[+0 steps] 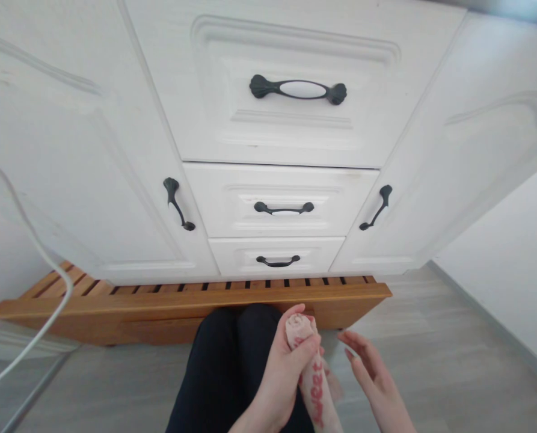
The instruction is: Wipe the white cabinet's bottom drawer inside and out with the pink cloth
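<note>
A pale pink cloth (pixel 319 400), rolled into a tight tube, has red lettering that reads partly as "weet". My left hand (pixel 281 376) is wrapped round its upper end, thumb across the front, with the spiral of the roll showing at the top. The lower end runs out of the bottom of the view. To the right of the roll, my right hand (pixel 376 379) is open, fingers slightly bent and apart from the cloth, holding nothing. Whether the cloth is a garment or a towel cannot be told.
Dark-trousered knees (pixel 232 355) are under the hands. Ahead stands a white cabinet (pixel 290 141) with drawers, side doors and dark handles. Below it is a slatted wooden bench (pixel 182 305). A white cable (pixel 47 258) hangs at the left, above grey flooring (pixel 412 337).
</note>
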`<act>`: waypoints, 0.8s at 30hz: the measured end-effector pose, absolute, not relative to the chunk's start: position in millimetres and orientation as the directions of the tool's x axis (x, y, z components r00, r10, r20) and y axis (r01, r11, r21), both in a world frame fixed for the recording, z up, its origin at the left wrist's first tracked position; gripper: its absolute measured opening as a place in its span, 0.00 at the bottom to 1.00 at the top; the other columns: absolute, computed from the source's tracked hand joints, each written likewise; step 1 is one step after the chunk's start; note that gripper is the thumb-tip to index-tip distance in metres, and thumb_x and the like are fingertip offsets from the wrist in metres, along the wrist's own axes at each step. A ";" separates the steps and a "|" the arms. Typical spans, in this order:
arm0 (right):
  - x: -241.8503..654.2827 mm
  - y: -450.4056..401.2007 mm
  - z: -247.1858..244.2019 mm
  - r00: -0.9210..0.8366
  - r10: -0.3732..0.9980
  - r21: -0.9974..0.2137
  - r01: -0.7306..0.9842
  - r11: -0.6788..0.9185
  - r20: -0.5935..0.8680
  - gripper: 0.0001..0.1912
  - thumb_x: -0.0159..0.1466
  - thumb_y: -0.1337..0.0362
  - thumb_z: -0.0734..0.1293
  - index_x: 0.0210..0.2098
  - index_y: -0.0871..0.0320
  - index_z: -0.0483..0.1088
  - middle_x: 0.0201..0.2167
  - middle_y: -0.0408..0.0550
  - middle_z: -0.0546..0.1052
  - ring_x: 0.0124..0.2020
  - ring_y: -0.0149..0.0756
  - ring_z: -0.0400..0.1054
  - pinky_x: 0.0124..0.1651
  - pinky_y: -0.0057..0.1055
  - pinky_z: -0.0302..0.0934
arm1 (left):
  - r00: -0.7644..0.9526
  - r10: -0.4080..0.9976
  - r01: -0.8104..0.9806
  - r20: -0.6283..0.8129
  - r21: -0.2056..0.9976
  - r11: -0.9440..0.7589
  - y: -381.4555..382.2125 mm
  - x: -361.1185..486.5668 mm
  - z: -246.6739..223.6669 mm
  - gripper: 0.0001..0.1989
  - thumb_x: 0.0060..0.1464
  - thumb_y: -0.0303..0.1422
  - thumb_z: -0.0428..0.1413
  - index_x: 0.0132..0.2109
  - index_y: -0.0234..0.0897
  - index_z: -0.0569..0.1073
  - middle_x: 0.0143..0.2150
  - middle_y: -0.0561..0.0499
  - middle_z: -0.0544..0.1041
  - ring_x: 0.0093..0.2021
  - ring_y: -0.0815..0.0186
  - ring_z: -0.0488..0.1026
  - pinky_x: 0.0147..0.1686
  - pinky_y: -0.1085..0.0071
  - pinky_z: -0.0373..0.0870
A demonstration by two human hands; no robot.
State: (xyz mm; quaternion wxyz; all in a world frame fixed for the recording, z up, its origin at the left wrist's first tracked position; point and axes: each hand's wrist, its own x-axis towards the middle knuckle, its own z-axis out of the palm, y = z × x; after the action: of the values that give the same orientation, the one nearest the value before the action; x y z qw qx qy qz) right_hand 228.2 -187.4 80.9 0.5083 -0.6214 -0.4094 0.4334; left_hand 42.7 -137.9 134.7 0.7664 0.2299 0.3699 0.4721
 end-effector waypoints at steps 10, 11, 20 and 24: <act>162.4 -181.0 90.1 -0.081 0.978 -0.973 -0.107 -0.202 -0.194 0.43 0.52 0.56 0.75 0.65 0.51 0.63 0.60 0.57 0.73 0.64 0.51 0.65 0.64 0.50 0.60 | 0.114 0.971 -0.339 -0.212 0.910 0.238 -148.0 54.4 118.7 0.35 0.45 0.31 0.64 0.61 0.44 0.65 0.54 0.48 0.76 0.54 0.61 0.74 0.57 0.64 0.67; 157.2 -181.0 91.5 -0.090 0.974 -0.968 -0.121 -0.219 -0.209 0.42 0.50 0.60 0.75 0.64 0.49 0.64 0.58 0.55 0.74 0.60 0.51 0.68 0.61 0.49 0.63 | 0.086 0.975 -0.298 -0.204 0.929 0.221 -147.6 52.9 118.0 0.33 0.45 0.31 0.63 0.60 0.43 0.67 0.55 0.48 0.76 0.55 0.60 0.73 0.57 0.64 0.67; 180.5 -189.2 98.0 0.010 0.916 -0.881 -0.278 -0.382 -0.400 0.36 0.57 0.40 0.71 0.58 0.53 0.68 0.43 0.50 0.81 0.30 0.40 0.76 0.38 0.39 0.71 | -0.081 0.969 0.141 0.235 0.965 -0.223 -113.0 33.4 125.2 0.19 0.59 0.33 0.56 0.57 0.44 0.67 0.60 0.44 0.67 0.61 0.58 0.67 0.58 0.57 0.69; 197.4 -200.9 87.6 0.154 0.857 -0.822 -0.408 -0.398 -0.492 0.34 0.53 0.42 0.76 0.53 0.52 0.70 0.43 0.52 0.82 0.37 0.47 0.79 0.39 0.40 0.72 | -0.056 0.793 0.565 0.606 0.674 -0.476 -66.9 19.6 163.6 0.24 0.63 0.32 0.54 0.64 0.43 0.61 0.67 0.39 0.58 0.69 0.54 0.55 0.66 0.50 0.59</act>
State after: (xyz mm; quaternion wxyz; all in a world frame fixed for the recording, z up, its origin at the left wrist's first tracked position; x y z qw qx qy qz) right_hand 197.4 -200.9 87.6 0.5110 -0.5622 -0.1998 0.6187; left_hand 19.6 -66.9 163.6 0.1084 0.6784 0.5004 0.5268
